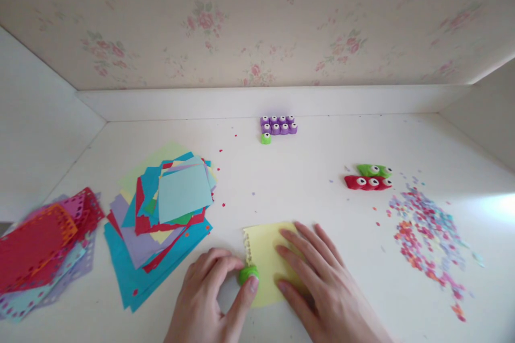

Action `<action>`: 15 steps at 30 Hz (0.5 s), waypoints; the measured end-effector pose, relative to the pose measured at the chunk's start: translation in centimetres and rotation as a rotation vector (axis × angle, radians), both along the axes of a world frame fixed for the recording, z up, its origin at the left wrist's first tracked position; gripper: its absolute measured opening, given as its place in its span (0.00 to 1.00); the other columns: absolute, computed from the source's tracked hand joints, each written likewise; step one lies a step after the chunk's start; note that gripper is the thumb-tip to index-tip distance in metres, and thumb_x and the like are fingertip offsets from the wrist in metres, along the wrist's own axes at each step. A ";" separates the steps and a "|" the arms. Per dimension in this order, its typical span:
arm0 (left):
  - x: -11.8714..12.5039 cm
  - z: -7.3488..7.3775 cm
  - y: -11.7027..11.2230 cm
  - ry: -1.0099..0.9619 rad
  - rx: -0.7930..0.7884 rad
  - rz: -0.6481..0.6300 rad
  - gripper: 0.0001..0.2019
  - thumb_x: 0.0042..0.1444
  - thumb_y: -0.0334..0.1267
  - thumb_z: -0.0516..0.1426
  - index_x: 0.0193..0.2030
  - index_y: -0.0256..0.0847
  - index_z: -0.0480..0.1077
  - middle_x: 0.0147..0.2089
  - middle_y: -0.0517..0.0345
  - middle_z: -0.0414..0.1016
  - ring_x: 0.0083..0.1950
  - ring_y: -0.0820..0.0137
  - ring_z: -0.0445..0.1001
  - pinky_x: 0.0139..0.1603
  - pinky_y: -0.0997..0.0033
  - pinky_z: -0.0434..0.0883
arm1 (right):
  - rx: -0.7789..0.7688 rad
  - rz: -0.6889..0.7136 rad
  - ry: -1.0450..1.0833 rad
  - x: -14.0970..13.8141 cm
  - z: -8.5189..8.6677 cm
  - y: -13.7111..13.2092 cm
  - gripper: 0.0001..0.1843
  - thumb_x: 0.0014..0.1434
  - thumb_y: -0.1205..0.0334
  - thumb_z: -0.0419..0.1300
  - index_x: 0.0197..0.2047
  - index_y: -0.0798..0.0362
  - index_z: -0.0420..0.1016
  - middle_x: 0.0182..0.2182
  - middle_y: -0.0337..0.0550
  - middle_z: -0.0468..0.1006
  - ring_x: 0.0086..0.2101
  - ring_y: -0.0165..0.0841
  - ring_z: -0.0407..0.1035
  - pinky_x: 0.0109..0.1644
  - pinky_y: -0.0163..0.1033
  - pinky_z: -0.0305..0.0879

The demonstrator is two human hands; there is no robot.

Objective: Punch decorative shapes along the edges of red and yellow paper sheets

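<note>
A pale yellow sheet of paper (263, 246) lies flat on the white table in front of me. Small shapes are cut out along its left edge. At that edge my left hand (215, 289) grips a green craft punch (248, 275), thumb on its near side and fingers at its far left. My right hand (317, 273) rests flat over the paper's right part, fingers spread, pressing on it. Whether the paper sits inside the punch slot is hidden.
Stacked coloured paper (185, 193) lies left, with punched sheets (40, 252) beyond it. Purple punches (279, 127) and a green punch (266, 139) stand at the back. Red punches (367, 183) and green punches (374, 170) are right, near scattered confetti (428, 230). A flowered wall rises behind.
</note>
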State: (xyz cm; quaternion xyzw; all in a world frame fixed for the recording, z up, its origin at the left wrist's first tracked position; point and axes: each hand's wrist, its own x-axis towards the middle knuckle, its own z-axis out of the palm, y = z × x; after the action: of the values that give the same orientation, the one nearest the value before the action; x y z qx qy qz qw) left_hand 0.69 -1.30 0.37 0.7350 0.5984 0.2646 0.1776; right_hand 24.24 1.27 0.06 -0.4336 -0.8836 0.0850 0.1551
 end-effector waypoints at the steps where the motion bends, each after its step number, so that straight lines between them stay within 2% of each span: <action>1: 0.0 0.0 0.0 0.000 -0.001 0.001 0.08 0.59 0.45 0.58 0.39 0.45 0.70 0.38 0.54 0.76 0.40 0.64 0.76 0.40 0.66 0.76 | 0.001 0.001 0.001 0.0 0.0 0.0 0.20 0.64 0.58 0.59 0.58 0.50 0.70 0.62 0.45 0.67 0.64 0.49 0.55 0.66 0.64 0.56; 9: 0.1 0.4 0.2 0.001 -0.033 -0.006 0.07 0.60 0.45 0.57 0.38 0.45 0.69 0.38 0.54 0.75 0.40 0.63 0.75 0.41 0.65 0.74 | -0.012 -0.004 0.006 0.0 0.1 -0.2 0.21 0.64 0.58 0.59 0.59 0.50 0.69 0.63 0.45 0.66 0.64 0.48 0.54 0.66 0.63 0.56; 15: 0.5 1.3 1.4 0.022 -0.199 -0.082 0.07 0.61 0.40 0.54 0.32 0.43 0.64 0.33 0.56 0.72 0.36 0.64 0.73 0.37 0.64 0.70 | -0.054 -0.014 0.008 0.0 0.3 -0.3 0.20 0.64 0.58 0.57 0.59 0.49 0.68 0.63 0.45 0.66 0.64 0.47 0.54 0.67 0.63 0.53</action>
State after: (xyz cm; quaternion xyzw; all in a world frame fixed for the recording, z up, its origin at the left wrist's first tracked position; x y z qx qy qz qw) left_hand 1.23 0.09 1.69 0.7406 0.5930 0.1884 0.2538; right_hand 24.19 0.95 0.39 -0.4435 -0.8773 0.1093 0.1475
